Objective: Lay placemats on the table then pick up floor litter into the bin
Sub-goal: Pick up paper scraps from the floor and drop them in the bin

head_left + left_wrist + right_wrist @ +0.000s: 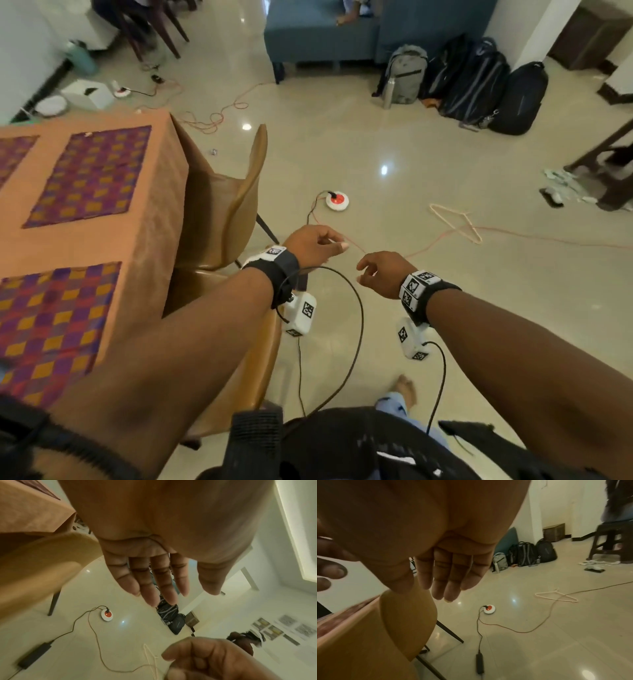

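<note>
Purple-and-orange checked placemats lie flat on the orange-clothed table [161, 219]: one at the far side [92, 174], one near me [51, 325], and part of a third at the left edge [13, 154]. A small crumpled scrap [214, 151] lies on the floor past the table corner. Pale paper scraps [561, 181] [594, 563] are scattered by a dark stool at the right. My left hand [329, 245] [154, 582] and right hand [371, 274] [450, 577] hover side by side above the floor, right of the chair. Both are relaxed and hold nothing.
A tan chair [236, 205] stands against the table's right side. On the floor lie a round white-and-red socket [337, 200] with cables, a white hanger [455, 222], a black adapter [479, 664] and backpacks [479, 82] by a blue sofa. A white box [87, 94] sits far left.
</note>
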